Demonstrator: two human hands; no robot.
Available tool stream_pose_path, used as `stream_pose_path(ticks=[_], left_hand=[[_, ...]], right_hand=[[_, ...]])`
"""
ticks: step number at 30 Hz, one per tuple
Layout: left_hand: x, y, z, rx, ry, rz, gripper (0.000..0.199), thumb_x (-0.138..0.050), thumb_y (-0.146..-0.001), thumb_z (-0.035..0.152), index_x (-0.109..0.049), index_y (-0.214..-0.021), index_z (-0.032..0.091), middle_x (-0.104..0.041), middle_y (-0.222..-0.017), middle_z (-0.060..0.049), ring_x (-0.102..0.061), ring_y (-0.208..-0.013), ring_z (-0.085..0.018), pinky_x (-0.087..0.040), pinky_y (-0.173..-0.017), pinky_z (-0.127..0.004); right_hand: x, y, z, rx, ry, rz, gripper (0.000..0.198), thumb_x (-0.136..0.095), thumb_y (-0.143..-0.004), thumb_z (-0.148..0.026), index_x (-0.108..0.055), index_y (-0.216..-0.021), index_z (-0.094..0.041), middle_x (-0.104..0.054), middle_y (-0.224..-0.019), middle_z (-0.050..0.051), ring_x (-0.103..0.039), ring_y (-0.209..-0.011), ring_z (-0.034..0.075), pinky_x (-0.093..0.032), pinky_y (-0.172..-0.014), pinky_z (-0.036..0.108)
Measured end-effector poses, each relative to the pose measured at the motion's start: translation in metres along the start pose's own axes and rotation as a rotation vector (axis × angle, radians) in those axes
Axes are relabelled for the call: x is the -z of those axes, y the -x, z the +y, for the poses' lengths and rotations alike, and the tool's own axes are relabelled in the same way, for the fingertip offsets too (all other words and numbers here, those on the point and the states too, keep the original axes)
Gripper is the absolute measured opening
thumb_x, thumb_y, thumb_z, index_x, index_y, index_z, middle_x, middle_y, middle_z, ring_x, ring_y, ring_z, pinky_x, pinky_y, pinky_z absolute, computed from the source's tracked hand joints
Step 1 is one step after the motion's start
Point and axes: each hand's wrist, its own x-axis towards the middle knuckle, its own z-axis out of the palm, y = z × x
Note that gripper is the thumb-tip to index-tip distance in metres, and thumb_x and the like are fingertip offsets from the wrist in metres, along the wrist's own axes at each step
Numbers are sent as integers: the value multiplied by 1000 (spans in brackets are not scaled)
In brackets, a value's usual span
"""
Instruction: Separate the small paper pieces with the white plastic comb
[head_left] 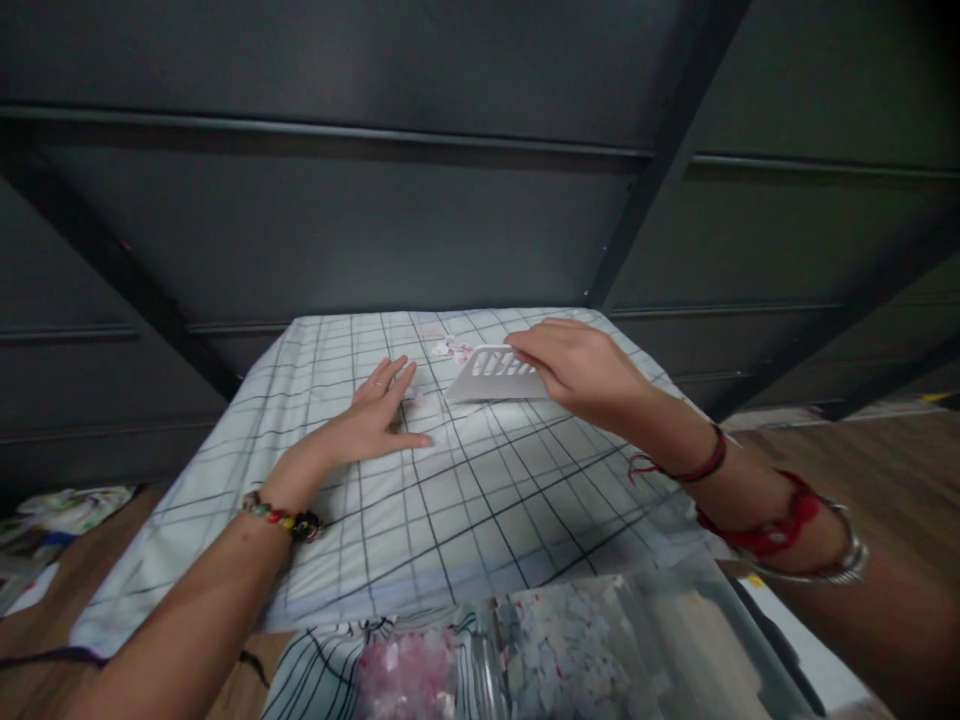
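Observation:
My left hand (379, 412) rests with spread fingers on a white checked cloth (360, 540) that covers the table. Small pale pink bits (417, 398) lie on the cloth beside its fingertips. In my right hand (581, 368) is a white slotted plastic plate (480, 385), pinched along its upper edge. The plate is tilted, and its lower edge is at or close to the cloth; I cannot tell if it touches. Just beyond it lies a small cluster of pink and white pieces (452, 348).
Nearest me are a clear bag of pink pieces (409, 672), a clear container of whitish flakes (562, 650) and a translucent plastic box (701, 640). A dark metal panel (375, 220) rises behind the table. Crumpled fabric (75, 508) lies low at left.

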Motion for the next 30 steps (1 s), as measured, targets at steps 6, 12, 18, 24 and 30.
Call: stream_pose_path(ticks=[6, 12, 18, 24, 30], left_hand=[[-2, 0, -12, 214, -88, -41, 102, -45, -76, 70, -6, -143, 4, -4, -148, -25, 1, -135, -38, -13, -105, -53], [-4, -1, -4, 262, -123, -84, 98, -39, -79, 69, -6, -142, 2, -4, -148, -24, 0, -135, -36, -11, -106, -50], [-1, 0, -1, 315, -114, -118, 99, -41, -78, 68, -4, -143, 3, -4, -149, -22, 0, -135, -36, -12, -106, -49], [-1, 1, 0, 312, -92, -121, 99, -42, -78, 68, -4, -143, 4, -5, -149, -22, -1, -135, -36, -13, -106, -50], [-1, 1, -2, 302, -57, -107, 99, -42, -78, 68, -4, -143, 5, -5, -149, -23, -1, -135, -38, -14, -105, -53]], right_hand=[[-47, -34, 15, 41, -17, 48, 31, -37, -80, -4, -63, -94, -13, -66, -84, 8, -56, -80, 18, -39, -74, 29], [-68, -47, 8, 118, -39, 102, 37, -36, -76, 0, -63, -97, -15, -66, -82, 6, -55, -79, 18, -36, -73, 31], [-65, -49, 6, 254, -7, 136, 33, -36, -76, 1, -63, -87, -16, -64, -75, 4, -53, -72, 17, -34, -69, 30], [-62, -42, 0, 235, 63, 153, 34, -38, -73, 5, -62, -88, -14, -61, -72, 3, -51, -69, 17, -34, -67, 30], [-59, -34, 18, 193, 164, 223, 29, -40, -77, 0, -61, -92, -13, -64, -76, 5, -52, -70, 18, -36, -65, 30]])
